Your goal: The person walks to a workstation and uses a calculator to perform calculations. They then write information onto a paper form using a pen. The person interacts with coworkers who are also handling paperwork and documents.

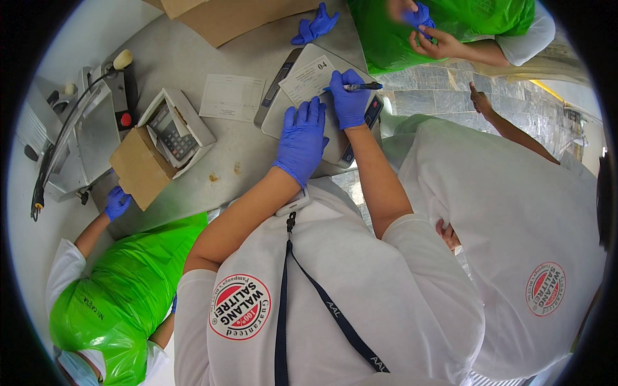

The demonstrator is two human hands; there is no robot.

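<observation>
"Starting with the head view, what do the containers hold?"

"At ten o'clock, an open white cardboard box with a brown cardboard flap holds a grey calculator. The brown cardboard carton at eleven hides its inside."

"And the hands?"

"The blue-gloved right hand pinches a slim dark pen at one o'clock. The blue-gloved left hand lies flat near twelve, straight and close-fingered, its tips at the lower edge of a white printed paper slip."

"Where does the slip rest?"

"At twelve, on a flat grey metal plate."

"Any writing?"

"Bold digits and rows of small print on the slip. A second white printed sheet lies at eleven. The white shirt bears a round red, black and white emblem at seven; the navy lanyard has pale letters."
</observation>
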